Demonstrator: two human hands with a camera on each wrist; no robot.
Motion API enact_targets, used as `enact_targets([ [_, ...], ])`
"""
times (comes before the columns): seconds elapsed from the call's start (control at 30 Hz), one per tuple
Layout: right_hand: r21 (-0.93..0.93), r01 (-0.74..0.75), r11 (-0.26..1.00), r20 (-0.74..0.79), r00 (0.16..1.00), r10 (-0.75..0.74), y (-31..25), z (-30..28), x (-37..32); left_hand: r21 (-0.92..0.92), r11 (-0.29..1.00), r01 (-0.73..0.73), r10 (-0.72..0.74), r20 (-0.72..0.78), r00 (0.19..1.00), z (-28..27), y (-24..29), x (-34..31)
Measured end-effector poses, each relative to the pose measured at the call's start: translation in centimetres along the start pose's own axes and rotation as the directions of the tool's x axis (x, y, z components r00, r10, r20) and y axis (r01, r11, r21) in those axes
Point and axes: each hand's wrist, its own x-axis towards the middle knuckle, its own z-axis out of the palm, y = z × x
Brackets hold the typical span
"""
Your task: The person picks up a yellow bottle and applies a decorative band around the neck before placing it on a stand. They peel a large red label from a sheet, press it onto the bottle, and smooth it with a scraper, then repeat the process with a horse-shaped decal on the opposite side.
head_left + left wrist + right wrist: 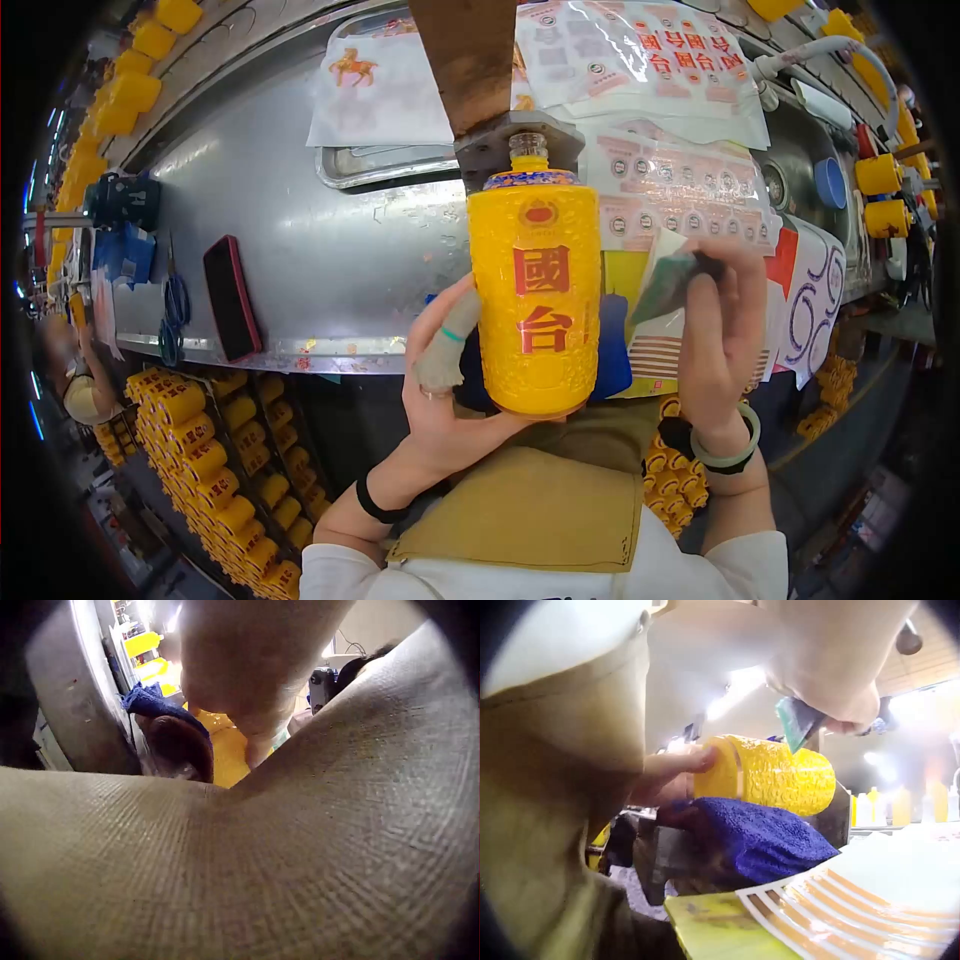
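Observation:
A yellow bottle [540, 300] with red characters and a blue-patterned shoulder lies with its clear neck toward a metal plate [590, 140] on a wooden post. My left hand [450, 435] holds its base end, thumb and fingers around the side; one finger wears a pale cover with a teal band. In the right wrist view the bottle [780, 780] lies above a blue towel [765, 840]. My right hand [715, 350], to the right of the bottle and apart from it, pinches a flat dark-green, pale-edged piece [665, 285] that looks like a scraper.
Sheets of decals [690, 180] cover the table's right side, before a sink with a blue cup [829, 184]. On the left lie a phone [232, 300] and scissors [174, 300]. A tray [385, 168] holds a horse decal sheet [350, 100]. Yellow bottles [200, 450] are stacked below.

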Motion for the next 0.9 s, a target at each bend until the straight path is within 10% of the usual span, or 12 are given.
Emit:
enact_targets([
  [0.2, 0.288, -0.338, 0.896, 0.178, 0.938, 0.297, -0.6, 2.8, -0.4, -0.396, 0.910, 0.121, -0.088, 0.099, 0.991, -0.8, 0.0, 2.0],
  [0.37, 0.133, -0.300, 0.945, 0.163, 0.947, 0.278, -0.7, 4.2, 0.0, -0.669, 0.638, 0.381, -0.340, 0.200, 0.919, 0.3, 2.4, 4.1],
  [0.9, 0.113, -0.379, 0.919, 0.198, 0.914, 0.353, -0.5, 4.3, 0.1, -0.657, 0.678, 0.328, -0.309, 0.150, 0.939, 0.6, 2.1, 5.2],
])
